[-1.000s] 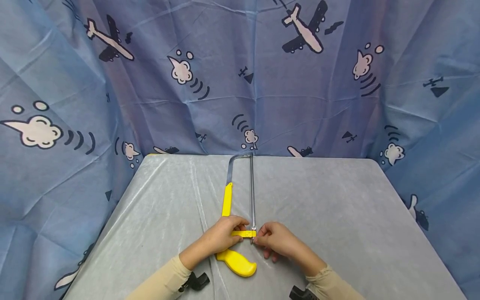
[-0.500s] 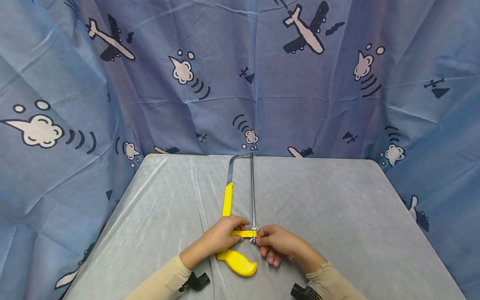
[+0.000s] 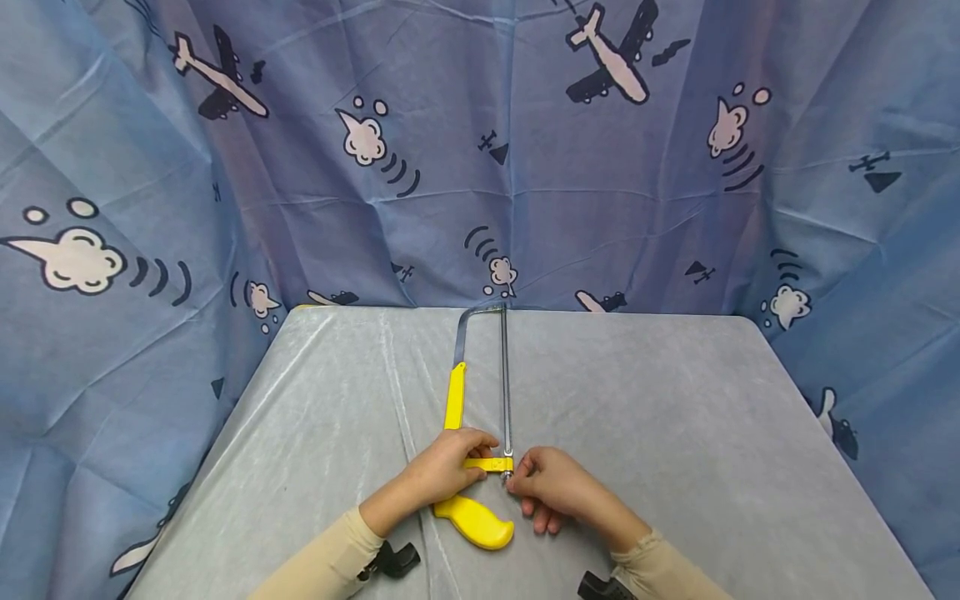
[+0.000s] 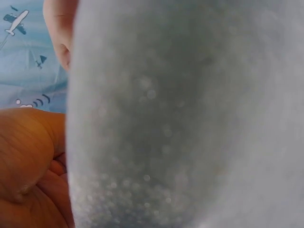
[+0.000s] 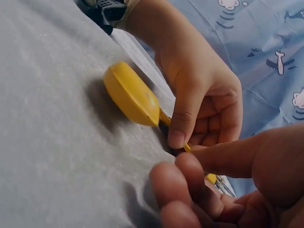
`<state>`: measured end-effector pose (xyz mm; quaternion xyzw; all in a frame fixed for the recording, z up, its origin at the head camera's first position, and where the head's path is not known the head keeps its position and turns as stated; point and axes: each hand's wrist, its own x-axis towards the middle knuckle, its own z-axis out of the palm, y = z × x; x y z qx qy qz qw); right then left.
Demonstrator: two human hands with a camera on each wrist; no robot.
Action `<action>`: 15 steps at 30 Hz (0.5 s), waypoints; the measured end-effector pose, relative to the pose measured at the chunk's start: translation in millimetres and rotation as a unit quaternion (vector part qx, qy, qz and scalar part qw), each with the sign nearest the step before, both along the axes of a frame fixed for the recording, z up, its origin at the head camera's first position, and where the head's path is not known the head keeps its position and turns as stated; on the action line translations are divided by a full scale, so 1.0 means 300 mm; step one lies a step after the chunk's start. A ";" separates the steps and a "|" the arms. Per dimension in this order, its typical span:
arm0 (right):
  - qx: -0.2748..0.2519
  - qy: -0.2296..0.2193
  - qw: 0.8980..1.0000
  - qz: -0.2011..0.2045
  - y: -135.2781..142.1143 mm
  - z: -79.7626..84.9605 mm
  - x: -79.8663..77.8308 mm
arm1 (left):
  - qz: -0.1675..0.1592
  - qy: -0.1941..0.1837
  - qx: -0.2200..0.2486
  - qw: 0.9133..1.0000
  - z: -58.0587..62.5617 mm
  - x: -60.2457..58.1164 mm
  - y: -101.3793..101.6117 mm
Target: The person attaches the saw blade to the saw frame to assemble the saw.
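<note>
A hacksaw [image 3: 455,400] with a yellow-and-grey frame lies flat on the table, its thin metal blade [image 3: 506,383] on the right side. My left hand [image 3: 448,468] grips the yellow frame near the crossbar, above the yellow handle [image 3: 480,523]. At the near end of the blade, my right hand [image 3: 557,483] pinches a small metal wing nut [image 3: 506,477] between thumb and forefinger, its other fingers curled loosely below. In the right wrist view the fingers hide the nut, while the handle [image 5: 130,92] shows beside the left hand [image 5: 190,71].
Grey cloth [image 3: 675,417] covers the table, with a lengthwise crease left of the saw. A blue curtain [image 3: 435,233] printed with planes hangs behind and at both sides. Blurred grey cloth [image 4: 166,118] fills most of the left wrist view.
My right fingers drew slightly away from the wing nut half a second ago, baring its wings, and are now back on it. The left hand and the saw have stayed in place.
</note>
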<state>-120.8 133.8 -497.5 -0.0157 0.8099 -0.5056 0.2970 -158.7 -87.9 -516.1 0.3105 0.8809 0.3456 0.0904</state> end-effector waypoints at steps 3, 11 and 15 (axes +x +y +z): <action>0.028 0.025 0.999 -0.003 -0.011 0.008 0.008 | 0.001 -0.001 -0.001 1.000 0.001 -0.002 0.000; 0.111 0.117 0.987 -0.013 -0.046 0.001 0.034 | 0.010 -0.009 -0.005 1.000 0.001 -0.001 0.001; 0.150 0.160 0.976 -0.008 -0.055 -0.008 0.042 | 0.008 -0.003 0.000 1.000 -0.002 0.001 0.002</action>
